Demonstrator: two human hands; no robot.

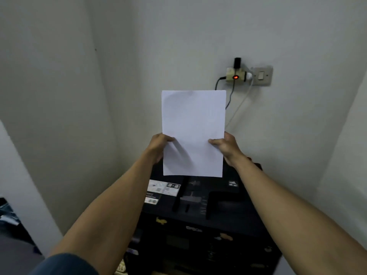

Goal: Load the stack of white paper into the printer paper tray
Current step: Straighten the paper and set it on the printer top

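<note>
Both hands hold the stack of white paper (193, 132) upright in the air, above the rear of the printer (200, 219) and in front of the wall corner. From my remote seat I read it so: left hand (158, 144) pinches the left edge low down, thumb across the front face, the other fingers behind the sheets, out of sight. Right hand (225, 144) pinches the right edge at the same height, thumb on the front, fingers hidden behind. Bottom edge of the paper hangs free, just above the black paper tray (190, 197), not touching it as far as I can tell.

Paper: matte, flat, rectangular, portrait, with soft grey shadows near the left thumb. How many sheets it holds I cannot tell.

Printer: black plastic, boxy, dull sheen, slotted feed area on top. White instruction label (163, 188) to the left of the slot; small yellowish stickers on the front panel.

Wall behind: plain pale paint. Multi-plug adapter (235, 75) with a red lit indicator, black plug on top, dark and white cables (238, 108) trailing down. Wall switch (262, 75) just beside it, on the right.
</note>
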